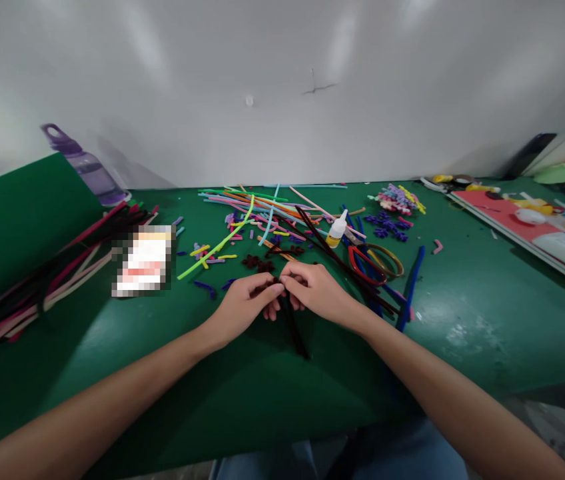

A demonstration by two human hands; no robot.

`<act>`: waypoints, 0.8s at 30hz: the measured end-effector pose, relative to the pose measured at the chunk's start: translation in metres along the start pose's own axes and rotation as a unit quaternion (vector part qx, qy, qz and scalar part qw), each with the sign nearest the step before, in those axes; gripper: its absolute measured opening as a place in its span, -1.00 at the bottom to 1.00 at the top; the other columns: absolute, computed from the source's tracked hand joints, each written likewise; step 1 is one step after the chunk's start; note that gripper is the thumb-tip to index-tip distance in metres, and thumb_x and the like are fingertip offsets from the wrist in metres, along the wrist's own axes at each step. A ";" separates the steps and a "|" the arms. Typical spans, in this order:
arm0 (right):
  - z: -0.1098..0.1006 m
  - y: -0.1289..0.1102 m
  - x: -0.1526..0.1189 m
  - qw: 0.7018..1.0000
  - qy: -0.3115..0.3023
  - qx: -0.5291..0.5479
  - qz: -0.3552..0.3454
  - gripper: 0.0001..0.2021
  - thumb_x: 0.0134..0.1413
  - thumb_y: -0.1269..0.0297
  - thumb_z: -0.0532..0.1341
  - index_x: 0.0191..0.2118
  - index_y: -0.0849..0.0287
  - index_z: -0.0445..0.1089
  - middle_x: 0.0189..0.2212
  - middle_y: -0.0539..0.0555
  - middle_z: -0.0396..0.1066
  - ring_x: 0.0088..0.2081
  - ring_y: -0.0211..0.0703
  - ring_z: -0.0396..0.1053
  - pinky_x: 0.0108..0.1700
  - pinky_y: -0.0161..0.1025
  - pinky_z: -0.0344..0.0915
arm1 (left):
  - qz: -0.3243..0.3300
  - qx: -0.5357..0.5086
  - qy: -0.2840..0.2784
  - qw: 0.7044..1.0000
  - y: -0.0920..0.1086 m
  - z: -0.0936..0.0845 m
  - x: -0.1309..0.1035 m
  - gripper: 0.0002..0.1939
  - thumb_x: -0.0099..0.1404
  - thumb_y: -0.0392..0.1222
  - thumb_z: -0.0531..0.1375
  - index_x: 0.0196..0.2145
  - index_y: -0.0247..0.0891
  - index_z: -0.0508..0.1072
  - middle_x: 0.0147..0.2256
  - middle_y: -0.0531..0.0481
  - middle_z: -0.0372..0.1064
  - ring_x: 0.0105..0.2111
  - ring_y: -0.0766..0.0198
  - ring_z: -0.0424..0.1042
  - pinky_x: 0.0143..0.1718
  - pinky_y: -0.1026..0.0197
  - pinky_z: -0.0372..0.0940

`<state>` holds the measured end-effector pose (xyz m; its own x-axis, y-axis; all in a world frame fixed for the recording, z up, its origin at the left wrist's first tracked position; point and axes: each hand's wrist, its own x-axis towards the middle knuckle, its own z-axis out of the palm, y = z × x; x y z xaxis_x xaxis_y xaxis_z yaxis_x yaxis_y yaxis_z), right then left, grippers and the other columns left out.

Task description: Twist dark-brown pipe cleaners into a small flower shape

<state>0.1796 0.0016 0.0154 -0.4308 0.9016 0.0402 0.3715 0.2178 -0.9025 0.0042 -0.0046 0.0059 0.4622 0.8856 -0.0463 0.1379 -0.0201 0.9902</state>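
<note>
Dark pipe cleaners (296, 333), likely light, soft and easily bent, are pinched by the left hand (246, 300) and right hand (318, 290) near their upper ends, best gripped there.

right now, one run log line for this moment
hands: together, pinching dark pipe cleaner | glue bottle: upright, beyond hands | scissors: lying on table

Smooth green tabletop (462, 363), glossy at four o'clock; fuzzy, matt dark stem (296, 333) at six; translucent purple plastic bottle (94, 175) at ten; glossy plastic scissor handles (354, 270) at three; smooth, shiny wall (202, 120) at twelve
</note>
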 end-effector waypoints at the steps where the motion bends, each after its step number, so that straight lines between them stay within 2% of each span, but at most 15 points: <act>1: 0.000 0.000 0.000 1.000 0.000 -0.002 0.000 -0.83 0.17 0.32 0.05 -0.43 0.16 0.27 -0.69 -0.09 0.27 -0.63 -0.32 0.27 -0.53 -0.39 0.16 | 0.000 0.004 -0.001 1.000 0.000 0.000 0.000 -0.74 0.28 -0.07 0.15 -0.47 -0.30 0.35 -0.58 0.11 0.31 -0.60 0.39 0.35 -0.53 0.34 0.28; 24: 0.000 0.002 0.000 1.000 -0.014 -0.025 -0.002 -0.82 0.18 0.32 0.04 -0.43 0.16 0.29 -0.69 -0.08 0.29 -0.62 -0.30 0.30 -0.51 -0.37 0.17 | 0.002 0.033 -0.008 0.999 -0.001 0.001 -0.001 -0.74 0.28 -0.06 0.13 -0.46 -0.29 0.35 -0.57 0.11 0.31 -0.60 0.37 0.36 -0.53 0.33 0.28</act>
<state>0.1803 0.0025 0.0139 -0.4547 0.8901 0.0321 0.4095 0.2409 -0.8799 0.0044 -0.0058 0.0047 0.4764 0.8780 -0.0453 0.1933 -0.0544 0.9796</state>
